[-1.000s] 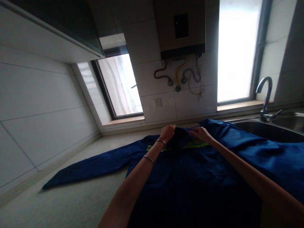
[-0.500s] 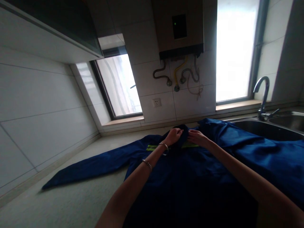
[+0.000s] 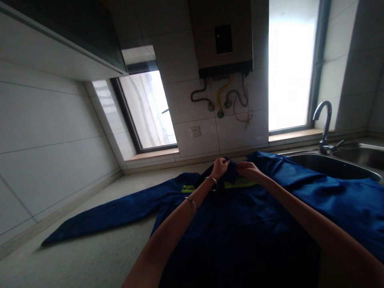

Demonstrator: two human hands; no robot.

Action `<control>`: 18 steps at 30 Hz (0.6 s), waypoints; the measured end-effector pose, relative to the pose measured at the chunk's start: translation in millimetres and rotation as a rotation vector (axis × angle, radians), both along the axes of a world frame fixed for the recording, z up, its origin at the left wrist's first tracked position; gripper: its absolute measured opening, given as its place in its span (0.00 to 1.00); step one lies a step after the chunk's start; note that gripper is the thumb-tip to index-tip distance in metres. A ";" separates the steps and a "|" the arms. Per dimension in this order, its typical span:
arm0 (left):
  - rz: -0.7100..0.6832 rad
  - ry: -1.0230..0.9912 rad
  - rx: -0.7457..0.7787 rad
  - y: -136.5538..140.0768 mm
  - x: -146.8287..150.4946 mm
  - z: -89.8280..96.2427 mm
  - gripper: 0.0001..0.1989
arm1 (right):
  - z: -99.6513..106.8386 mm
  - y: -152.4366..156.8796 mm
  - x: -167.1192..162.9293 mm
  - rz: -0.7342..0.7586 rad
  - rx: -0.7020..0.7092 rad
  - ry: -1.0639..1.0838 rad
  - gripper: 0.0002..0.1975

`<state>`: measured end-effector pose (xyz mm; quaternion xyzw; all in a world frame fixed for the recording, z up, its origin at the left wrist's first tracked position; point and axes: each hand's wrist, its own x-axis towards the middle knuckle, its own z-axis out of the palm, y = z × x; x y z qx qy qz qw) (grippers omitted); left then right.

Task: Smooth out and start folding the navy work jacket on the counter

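A dark blue work jacket (image 3: 234, 224) with yellow-green strips across the chest lies spread on the counter. Its left-hand sleeve (image 3: 114, 216) stretches out flat, while the other side reaches toward the sink. At the collar (image 3: 230, 170), my left hand (image 3: 220, 168) is closed on the cloth, fingers pinched along its upper edge. My right hand (image 3: 248, 170) holds the collar from the right, its fingertips partly hidden by the fabric. Two bracelets (image 3: 212, 183) circle my left wrist and forearm. The jacket's lower part is too dark to make out.
The pale countertop (image 3: 90, 256) shows at the left. A sink (image 3: 318, 166) with a curved tap (image 3: 325, 124) borders the jacket at the right. A water heater (image 3: 222, 36) with pipes hangs on the tiled wall, between two windows. A cabinet (image 3: 66, 36) overhangs the upper left.
My left hand has risen slightly, still gripping the collar, and my right hand stays beside it. The whole view has shifted a little, moving the room slightly left and down.
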<state>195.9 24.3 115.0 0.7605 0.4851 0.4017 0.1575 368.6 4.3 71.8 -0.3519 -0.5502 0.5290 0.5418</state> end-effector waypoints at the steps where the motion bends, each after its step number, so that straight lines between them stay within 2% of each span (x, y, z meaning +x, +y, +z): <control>1: 0.019 0.027 0.056 -3.3 0.8 3.1 0.12 | 1.2 2.8 0.2 -0.034 0.050 -0.030 0.20; 5: 0.060 0.090 0.215 -14.1 3.4 9.9 0.07 | 1.9 14.4 -6.9 -0.177 0.225 -0.116 0.20; 12: 0.123 -0.001 0.249 -15.4 0.4 3.2 0.05 | -0.1 17.2 -23.3 -0.365 0.634 -0.383 0.11; 14: 0.123 -0.030 0.244 -13.0 -2.9 3.9 0.05 | 0.8 17.9 -25.3 -0.376 0.625 -0.409 0.11; 18: 0.122 -0.044 0.219 -6.6 -11.7 10.7 0.06 | -1.7 26.3 -25.6 -0.281 0.447 -0.342 0.20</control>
